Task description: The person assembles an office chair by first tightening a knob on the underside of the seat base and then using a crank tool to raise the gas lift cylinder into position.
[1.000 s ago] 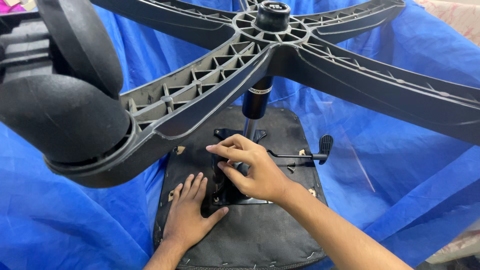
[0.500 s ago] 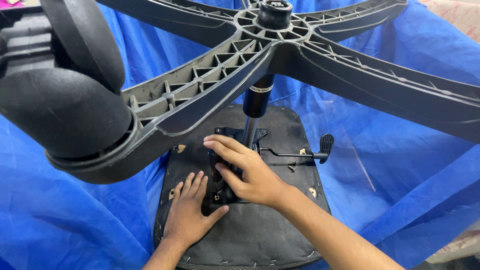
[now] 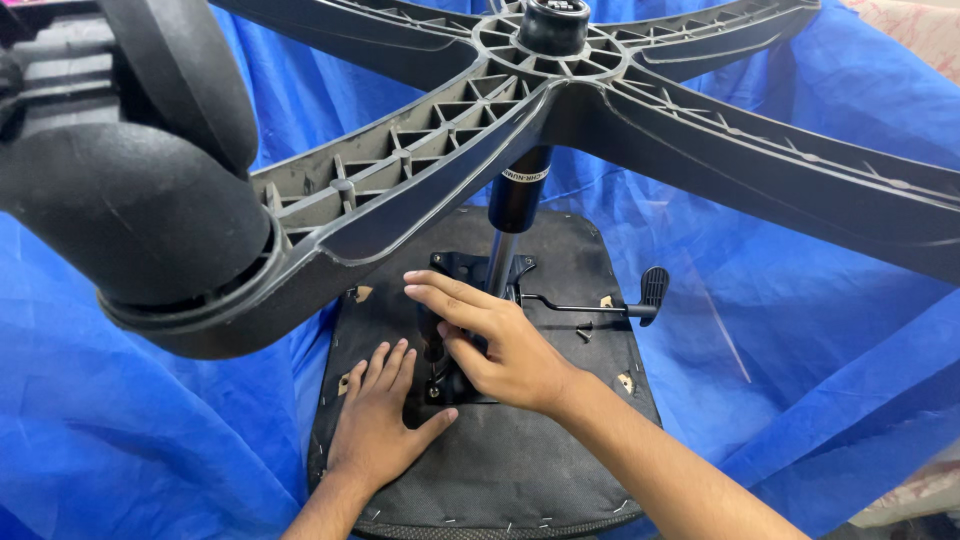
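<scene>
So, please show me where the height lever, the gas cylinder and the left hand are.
height lever (image 3: 652, 290), head view, on its flat paddle end.
gas cylinder (image 3: 518, 195), head view, on its black body.
left hand (image 3: 378, 425), head view, on its back.

Chair seat (image 3: 520, 470) lies upside down on tarp (image 3: 130, 440); mounting plate (image 3: 450, 375) on it, lever (image 3: 640, 295) to right, 5-arm base (image 3: 560, 90) above.

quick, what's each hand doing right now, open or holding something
Left hand: open, flat on the seat underside.
Right hand: resting over the black mechanism plate; whether it grips anything cannot be told.
</scene>
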